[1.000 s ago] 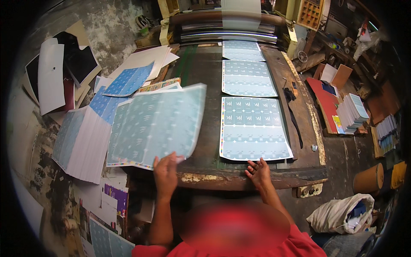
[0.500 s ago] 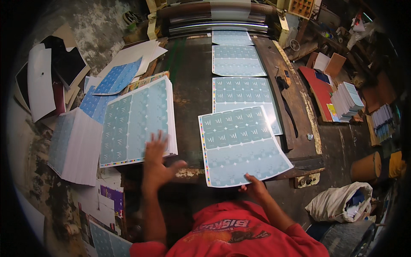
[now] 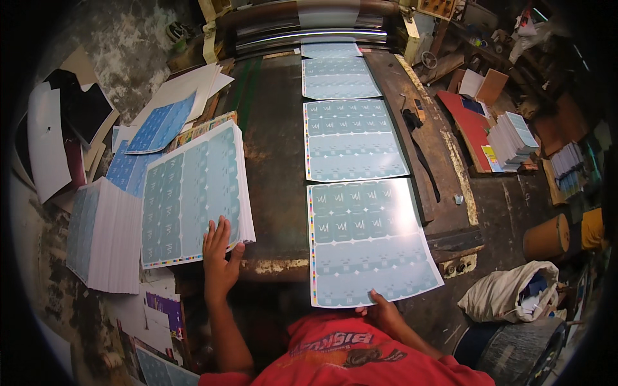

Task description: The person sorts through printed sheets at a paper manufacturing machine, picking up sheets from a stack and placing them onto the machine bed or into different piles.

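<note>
Along its near edge, a glossy pale blue-green printed sheet [image 3: 370,241] is pinched in my right hand [image 3: 381,312], thumb on top and fingers underneath. That sheet lies in line with the ones on the dark machine bed. To the left, my left hand [image 3: 222,257] rests on the near right corner of a thick stack of matching printed sheets [image 3: 187,199]. Its fingers stretch out over the top sheet, while the thumb is at the stack's side edge. Another tall pile of sheets [image 3: 109,238] leans beside this stack, showing its white edges.
More printed sheets [image 3: 351,138] run up the machine bed [image 3: 273,167] to metal rollers [image 3: 312,37] at the far end. Blue sheets [image 3: 164,122] lie at the far left. On the right are a red board [image 3: 460,125], a brown drum [image 3: 546,236] and a white sack [image 3: 502,293].
My left hand has settled onto the stack's near right corner. My right hand has drawn its sheet nearer, uncovering the sheet behind it. The whole view has shifted slightly.
</note>
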A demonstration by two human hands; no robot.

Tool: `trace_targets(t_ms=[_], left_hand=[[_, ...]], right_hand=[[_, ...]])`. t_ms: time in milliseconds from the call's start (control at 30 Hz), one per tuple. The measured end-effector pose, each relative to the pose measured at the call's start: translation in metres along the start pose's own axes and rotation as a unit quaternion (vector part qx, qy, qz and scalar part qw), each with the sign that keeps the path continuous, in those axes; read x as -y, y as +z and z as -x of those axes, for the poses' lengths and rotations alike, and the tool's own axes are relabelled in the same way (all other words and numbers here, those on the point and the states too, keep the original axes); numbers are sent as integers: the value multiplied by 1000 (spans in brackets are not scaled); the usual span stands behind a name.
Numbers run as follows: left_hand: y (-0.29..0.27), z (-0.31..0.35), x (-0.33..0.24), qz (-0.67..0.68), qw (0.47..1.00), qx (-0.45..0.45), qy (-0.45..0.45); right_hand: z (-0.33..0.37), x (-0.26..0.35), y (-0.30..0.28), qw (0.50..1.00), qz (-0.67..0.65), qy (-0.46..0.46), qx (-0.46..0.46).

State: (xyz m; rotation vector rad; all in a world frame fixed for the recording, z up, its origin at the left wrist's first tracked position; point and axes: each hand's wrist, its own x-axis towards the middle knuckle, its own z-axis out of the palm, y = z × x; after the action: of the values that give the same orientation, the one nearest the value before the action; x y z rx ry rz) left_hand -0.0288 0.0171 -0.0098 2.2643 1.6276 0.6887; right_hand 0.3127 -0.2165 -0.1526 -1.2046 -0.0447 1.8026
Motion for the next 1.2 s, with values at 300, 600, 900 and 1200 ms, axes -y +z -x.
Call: trace_targets(t_ms=[300,600,900,1200], left_hand=[[4,-3,-8,98,990,-57,-78],[8,-3,-2,172,972,-105,-121],[-2,-7,-13,448,826,-271,-211],[-6,18,-69,260,964,31,54]], right_hand=[[-41,40,12,997,-57,-52,28],[-74,67,28,995,-56,-83,7],[-113,85,32,985,-101,-138,17],[-97,100,60,977,-107,-181,41]])
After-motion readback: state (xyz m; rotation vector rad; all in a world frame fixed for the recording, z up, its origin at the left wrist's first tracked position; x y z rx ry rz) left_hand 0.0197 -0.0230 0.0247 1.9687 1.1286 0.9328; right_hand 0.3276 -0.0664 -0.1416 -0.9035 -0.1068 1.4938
